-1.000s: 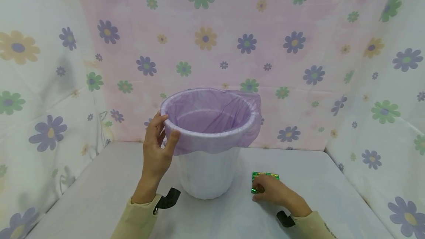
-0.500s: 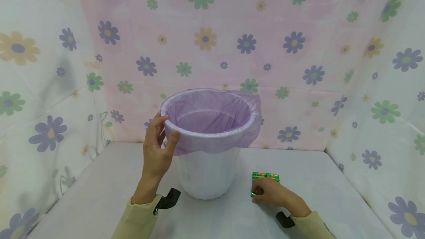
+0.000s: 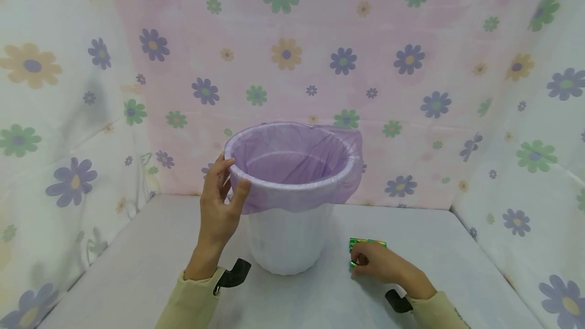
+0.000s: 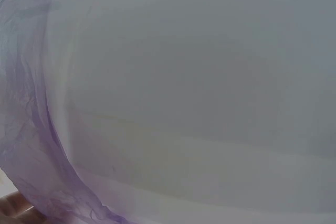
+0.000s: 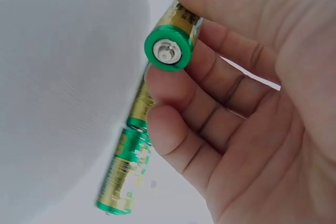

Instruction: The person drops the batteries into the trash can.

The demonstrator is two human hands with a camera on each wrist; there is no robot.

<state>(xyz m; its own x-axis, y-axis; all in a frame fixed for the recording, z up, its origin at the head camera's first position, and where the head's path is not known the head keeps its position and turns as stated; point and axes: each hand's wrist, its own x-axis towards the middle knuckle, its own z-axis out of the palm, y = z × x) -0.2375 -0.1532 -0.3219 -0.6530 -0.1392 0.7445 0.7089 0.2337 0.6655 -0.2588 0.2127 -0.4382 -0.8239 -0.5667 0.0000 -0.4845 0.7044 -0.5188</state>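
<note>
A white trash can stands on the table, lined with a thin purple bag folded over its rim. My left hand holds the can's left side at the rim, thumb on the bag at the front and fingers around the side. To the right of the can, my right hand pinches a green-and-gold battery between thumb and fingers, its button end facing the right wrist camera. Several more batteries lie side by side just beyond that hand, which partly hides them.
White cloth covers the table. Flower-printed curtains enclose the back and both sides. A black wrist mount sits at the left cuff, another mount at the right. The trash can's wall fills most of the left wrist view.
My right hand came slightly toward me with the battery, then back up a little over the row. The left hand keeps its hold on the can. The head view has shifted slightly.
</note>
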